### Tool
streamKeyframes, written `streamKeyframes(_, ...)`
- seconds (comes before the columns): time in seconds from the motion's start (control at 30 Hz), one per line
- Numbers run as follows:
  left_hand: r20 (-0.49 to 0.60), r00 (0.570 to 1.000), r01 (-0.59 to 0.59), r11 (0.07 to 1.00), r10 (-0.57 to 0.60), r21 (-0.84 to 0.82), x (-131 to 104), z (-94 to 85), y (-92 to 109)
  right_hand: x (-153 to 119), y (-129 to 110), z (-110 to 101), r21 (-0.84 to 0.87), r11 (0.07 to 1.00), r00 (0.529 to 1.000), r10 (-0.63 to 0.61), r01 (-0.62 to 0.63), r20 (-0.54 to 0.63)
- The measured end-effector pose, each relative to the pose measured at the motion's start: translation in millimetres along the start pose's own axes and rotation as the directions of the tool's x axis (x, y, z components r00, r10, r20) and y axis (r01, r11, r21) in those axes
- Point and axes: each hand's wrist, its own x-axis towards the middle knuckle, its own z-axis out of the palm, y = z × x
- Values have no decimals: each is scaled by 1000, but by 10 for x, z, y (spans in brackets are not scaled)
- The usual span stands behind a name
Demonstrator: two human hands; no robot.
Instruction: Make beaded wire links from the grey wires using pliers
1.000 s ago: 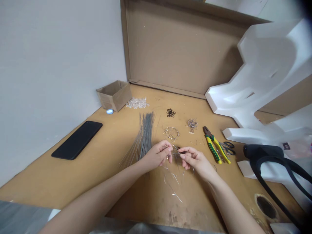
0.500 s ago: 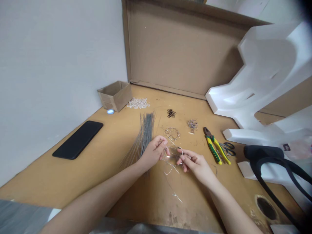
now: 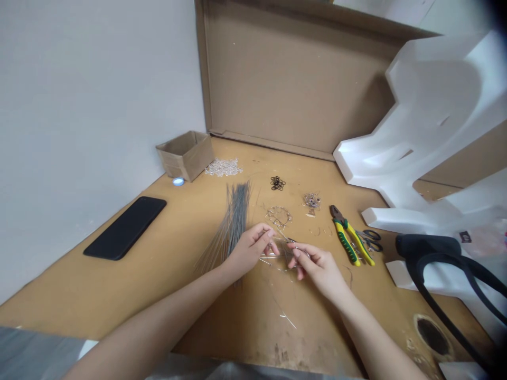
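Observation:
Near the middle of the wooden table, my right hand [image 3: 311, 262] is closed on a thin wire piece [image 3: 283, 238] whose strands point toward the left. My left hand [image 3: 256, 244] has its fingers pinched together just left of it, at the wire's side; anything between those fingertips is too small to make out. Under my left wrist and behind it lies a bundle of straight grey wires [image 3: 237, 211]. Beyond my hands rests a round wire loop [image 3: 279, 216]. A short wire bit [image 3: 288, 319] lies nearer the front edge.
Pliers with yellow-green handles [image 3: 350, 237] and scissors [image 3: 371, 240] lie right. Farther back are black rings [image 3: 278, 183], a small metal heap [image 3: 312, 200], clear beads [image 3: 224, 167] and a cardboard box [image 3: 186, 157]. A black phone [image 3: 125, 227] lies left; white foam [image 3: 431, 116] stands right.
The wire piece at my hands has shifted, and its curved strands no longer hang below the fingers. Both hands stay nearly in place.

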Motion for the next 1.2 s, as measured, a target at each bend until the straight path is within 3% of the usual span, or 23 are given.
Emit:
streamKeyframes(0.17, -11, 1000, -20, 998, 21, 61, -27, 18, 1, -18, -38, 3, -113, 993, 997, -38, 29, -70)
streamKeyframes(0.3, -37, 999, -16, 994, 20, 106, -41, 43, -6, -33, -20, -27, -339, 933, 967, -187, 121, -171)
streamKeyframes(0.47, -31, 999, -27, 990, 32, 135, -74, 74, -3, -35, -11, -37, -550, 812, 907, -363, 196, -213)
streamKeyframes(0.53, -31, 997, -61, 973, 70, 221, -91, 73, -1, -30, -22, -25, -515, 840, 926, -316, 172, -206)
streamKeyframes(0.63, -36, 986, -132, 887, 165, 443, -99, 48, 1, -19, -42, -13, -276, 958, 986, -111, 73, -125)
streamKeyframes(0.77, -53, 979, -127, 797, 195, 591, -79, 8, -6, 3, -46, -30, 24, 999, 999, 46, -46, 0)
streamKeyframes(0.87, -78, 986, -87, 858, 146, 507, -57, 9, -32, 22, -29, -45, 98, 993, 998, 59, -59, 3)
streamKeyframes(1.0, -12, 1000, 7, 990, -6, 141, -2, 9, -64, 37, 2, -44, 44, 997, 997, 66, -65, -33)
streamKeyframes(1.1, 98, 992, 82, 995, -76, -59, 42, -24, -38, 48, 25, -44, 44, 997, 996, 67, -64, -64)
streamKeyframes(1.2, 158, 982, 119, 987, -100, -112, 60, -56, 11, 60, 37, -54, 65, 996, 994, 73, -68, -79)
